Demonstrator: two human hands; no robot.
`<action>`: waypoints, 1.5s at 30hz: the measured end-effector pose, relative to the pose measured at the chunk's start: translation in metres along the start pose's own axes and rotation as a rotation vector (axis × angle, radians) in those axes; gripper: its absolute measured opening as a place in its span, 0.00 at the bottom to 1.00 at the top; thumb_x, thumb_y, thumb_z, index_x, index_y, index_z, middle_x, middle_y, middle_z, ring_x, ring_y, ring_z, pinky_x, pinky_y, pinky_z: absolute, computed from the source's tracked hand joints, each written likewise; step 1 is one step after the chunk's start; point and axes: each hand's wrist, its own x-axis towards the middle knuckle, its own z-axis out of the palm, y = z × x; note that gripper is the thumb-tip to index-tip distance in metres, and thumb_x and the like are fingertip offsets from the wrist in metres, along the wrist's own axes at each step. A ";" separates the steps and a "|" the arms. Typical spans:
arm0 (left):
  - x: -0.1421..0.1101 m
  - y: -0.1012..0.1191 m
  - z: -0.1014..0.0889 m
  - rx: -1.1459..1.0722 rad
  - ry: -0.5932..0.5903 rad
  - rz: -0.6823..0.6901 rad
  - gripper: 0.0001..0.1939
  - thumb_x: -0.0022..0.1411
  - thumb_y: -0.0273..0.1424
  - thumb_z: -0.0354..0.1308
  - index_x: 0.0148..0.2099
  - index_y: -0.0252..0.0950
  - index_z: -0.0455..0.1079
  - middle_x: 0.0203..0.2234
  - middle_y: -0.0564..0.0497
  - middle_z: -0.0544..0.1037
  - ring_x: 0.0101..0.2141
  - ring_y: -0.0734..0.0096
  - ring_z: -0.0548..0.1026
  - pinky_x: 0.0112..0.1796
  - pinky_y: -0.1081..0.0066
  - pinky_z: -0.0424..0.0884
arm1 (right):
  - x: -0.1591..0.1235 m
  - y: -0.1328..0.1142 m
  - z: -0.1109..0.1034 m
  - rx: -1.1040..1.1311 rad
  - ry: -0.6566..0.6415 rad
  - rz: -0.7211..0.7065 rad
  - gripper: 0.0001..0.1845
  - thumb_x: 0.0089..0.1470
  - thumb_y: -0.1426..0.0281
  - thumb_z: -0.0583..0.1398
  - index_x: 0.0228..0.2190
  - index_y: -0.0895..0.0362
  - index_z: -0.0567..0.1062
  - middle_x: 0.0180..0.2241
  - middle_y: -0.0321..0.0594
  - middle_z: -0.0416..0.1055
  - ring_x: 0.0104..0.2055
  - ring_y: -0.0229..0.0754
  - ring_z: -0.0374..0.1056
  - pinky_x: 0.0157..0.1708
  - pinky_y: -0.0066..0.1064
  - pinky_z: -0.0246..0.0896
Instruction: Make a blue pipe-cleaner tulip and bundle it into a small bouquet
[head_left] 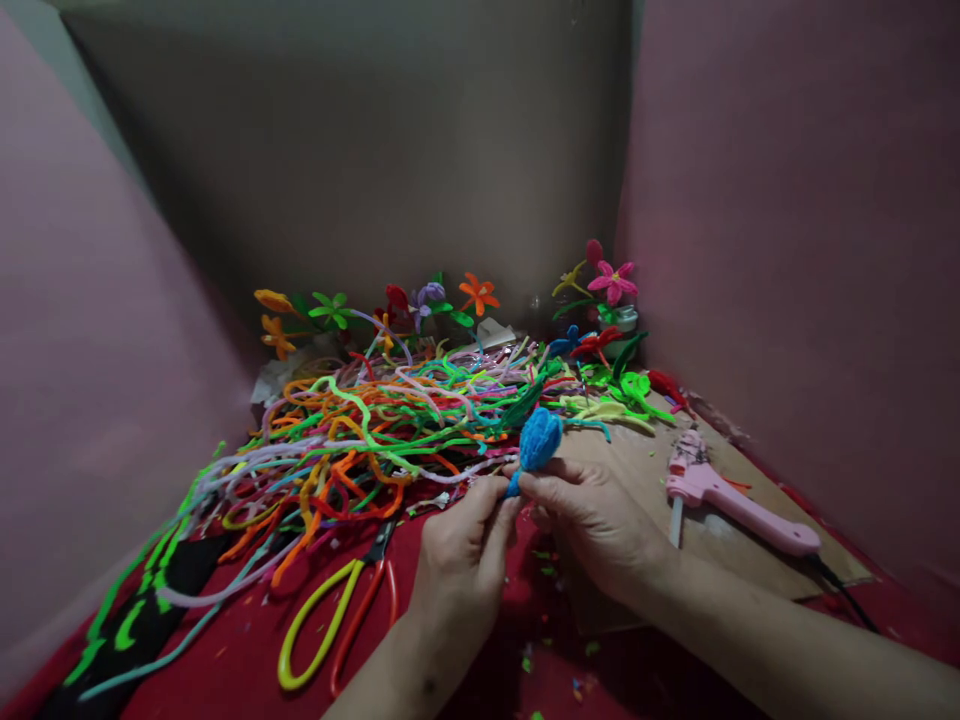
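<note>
Upright between my two hands is a blue pipe-cleaner flower bud [540, 440], rounded on top and narrowing to a short stem end. My left hand [469, 550] pinches the lower tip between thumb and fingers. Just above, my right hand [589, 510] grips the narrow neck under the bud, its thumb lying across it. The fingertips of both hands nearly meet there and hide part of the stem end. Scissors [322, 620] with one yellow and one red handle loop lie beside my left wrist, blades pointing away.
A tangled heap of coloured pipe cleaners [360, 430] spreads behind and left of my hands. Finished flowers [478, 293] stand along the back wall. A pink glue gun [742, 505] with a black cord rests on brown cardboard [630, 470] at right. Small scraps dot the red cloth [247, 650].
</note>
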 end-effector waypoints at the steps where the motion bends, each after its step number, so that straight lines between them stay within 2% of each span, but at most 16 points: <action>1: 0.000 0.001 0.000 -0.059 -0.017 -0.063 0.06 0.58 0.31 0.54 0.34 0.36 0.72 0.17 0.57 0.65 0.17 0.82 0.61 0.20 0.81 0.58 | -0.001 0.000 0.001 -0.002 -0.011 0.005 0.07 0.46 0.71 0.64 0.31 0.57 0.78 0.25 0.35 0.72 0.26 0.34 0.64 0.34 0.29 0.59; 5: 0.004 0.006 -0.002 -0.424 -0.142 -0.367 0.09 0.58 0.35 0.54 0.29 0.34 0.68 0.13 0.58 0.64 0.12 0.85 0.57 0.13 0.82 0.52 | -0.002 -0.002 0.002 -0.019 -0.067 0.020 0.09 0.48 0.70 0.63 0.33 0.58 0.78 0.21 0.35 0.70 0.22 0.34 0.63 0.28 0.28 0.58; 7: 0.005 0.006 -0.002 -0.637 -0.202 -0.470 0.09 0.57 0.35 0.56 0.30 0.35 0.67 0.12 0.59 0.64 0.10 0.86 0.55 0.11 0.83 0.50 | -0.002 -0.003 0.001 -0.012 -0.067 0.030 0.08 0.47 0.70 0.63 0.32 0.58 0.79 0.20 0.34 0.69 0.22 0.32 0.61 0.27 0.26 0.57; 11: 0.008 -0.003 0.000 -1.022 -0.389 -0.563 0.08 0.56 0.34 0.57 0.31 0.35 0.67 0.10 0.61 0.61 0.07 0.88 0.46 0.08 0.84 0.47 | -0.002 -0.003 -0.002 0.022 -0.077 0.046 0.08 0.47 0.71 0.64 0.33 0.57 0.78 0.22 0.33 0.69 0.24 0.30 0.60 0.28 0.23 0.55; 14: 0.009 -0.006 0.000 -1.118 -0.484 -0.571 0.09 0.56 0.36 0.58 0.30 0.35 0.67 0.09 0.63 0.58 0.07 0.88 0.43 0.08 0.83 0.46 | -0.002 -0.003 -0.003 0.008 -0.080 0.045 0.08 0.47 0.71 0.64 0.33 0.57 0.78 0.22 0.33 0.69 0.24 0.30 0.60 0.28 0.23 0.54; 17: 0.009 -0.003 -0.001 -0.907 -0.443 -0.540 0.10 0.58 0.37 0.55 0.33 0.35 0.68 0.11 0.62 0.59 0.09 0.87 0.46 0.10 0.83 0.46 | -0.001 -0.002 -0.002 0.005 -0.031 0.023 0.05 0.46 0.70 0.64 0.28 0.59 0.78 0.21 0.34 0.68 0.24 0.31 0.59 0.28 0.25 0.54; 19: 0.007 0.000 -0.001 -0.598 -0.300 -0.427 0.10 0.58 0.36 0.54 0.40 0.36 0.69 0.14 0.60 0.63 0.11 0.85 0.53 0.13 0.82 0.50 | 0.000 -0.001 -0.001 0.011 0.007 0.015 0.05 0.45 0.70 0.65 0.26 0.59 0.77 0.21 0.33 0.67 0.22 0.32 0.58 0.26 0.26 0.53; 21: 0.005 0.000 0.001 -0.264 -0.132 -0.222 0.12 0.57 0.34 0.56 0.43 0.37 0.69 0.18 0.58 0.66 0.15 0.83 0.59 0.17 0.80 0.56 | 0.002 -0.001 0.000 0.011 0.023 0.015 0.07 0.44 0.69 0.65 0.28 0.58 0.77 0.21 0.33 0.67 0.22 0.32 0.58 0.26 0.27 0.53; 24: 0.006 0.000 0.003 0.043 0.035 0.036 0.06 0.55 0.30 0.55 0.36 0.35 0.71 0.18 0.57 0.65 0.18 0.81 0.60 0.22 0.78 0.58 | 0.006 -0.004 0.004 -0.060 0.060 -0.017 0.08 0.44 0.68 0.65 0.29 0.57 0.77 0.24 0.34 0.69 0.25 0.33 0.60 0.30 0.28 0.55; 26: 0.012 0.004 0.001 0.036 0.041 0.014 0.08 0.57 0.31 0.53 0.29 0.35 0.69 0.15 0.58 0.62 0.16 0.81 0.59 0.20 0.78 0.57 | 0.010 -0.009 0.010 -0.106 0.058 -0.055 0.07 0.43 0.68 0.65 0.28 0.57 0.77 0.24 0.34 0.69 0.26 0.34 0.61 0.30 0.28 0.56; 28: 0.020 0.012 -0.002 -0.128 -0.040 -0.145 0.11 0.59 0.35 0.51 0.27 0.35 0.66 0.13 0.59 0.61 0.13 0.83 0.57 0.16 0.79 0.53 | 0.014 -0.015 0.016 -0.110 -0.005 -0.073 0.08 0.44 0.67 0.65 0.29 0.57 0.76 0.22 0.34 0.69 0.24 0.35 0.62 0.27 0.29 0.58; 30: 0.030 0.019 -0.007 -0.341 -0.162 -0.307 0.11 0.59 0.37 0.52 0.30 0.35 0.65 0.15 0.58 0.65 0.11 0.83 0.59 0.13 0.80 0.51 | 0.019 -0.020 0.022 -0.091 -0.072 -0.091 0.11 0.45 0.65 0.64 0.33 0.57 0.76 0.20 0.33 0.68 0.19 0.35 0.62 0.23 0.29 0.58; 34: 0.045 0.014 -0.012 -0.782 -0.334 -0.389 0.10 0.58 0.35 0.55 0.29 0.34 0.63 0.14 0.60 0.65 0.09 0.87 0.53 0.11 0.83 0.52 | 0.029 -0.021 0.021 -0.096 -0.055 -0.129 0.12 0.47 0.65 0.61 0.35 0.57 0.76 0.16 0.31 0.64 0.17 0.33 0.58 0.22 0.28 0.57; 38: 0.044 -0.010 -0.014 -1.066 -0.473 -0.449 0.08 0.59 0.33 0.55 0.31 0.33 0.65 0.12 0.60 0.64 0.07 0.89 0.48 0.09 0.85 0.51 | 0.034 -0.012 0.013 -0.156 -0.085 -0.170 0.08 0.48 0.66 0.61 0.26 0.59 0.76 0.19 0.32 0.62 0.23 0.33 0.58 0.30 0.28 0.57; 40: 0.038 -0.018 -0.013 -1.163 -0.527 -0.458 0.09 0.59 0.33 0.55 0.31 0.32 0.66 0.11 0.61 0.63 0.07 0.90 0.45 0.09 0.86 0.53 | 0.032 -0.008 0.010 -0.165 -0.120 -0.161 0.09 0.49 0.66 0.61 0.23 0.59 0.75 0.20 0.33 0.63 0.25 0.33 0.58 0.32 0.29 0.55; 45: 0.028 -0.019 -0.009 -1.208 -0.578 -0.470 0.09 0.59 0.33 0.54 0.31 0.32 0.68 0.09 0.62 0.61 0.06 0.89 0.43 0.08 0.85 0.53 | 0.022 -0.004 0.007 -0.169 -0.134 -0.122 0.08 0.50 0.66 0.61 0.27 0.58 0.75 0.21 0.33 0.67 0.26 0.34 0.61 0.34 0.30 0.54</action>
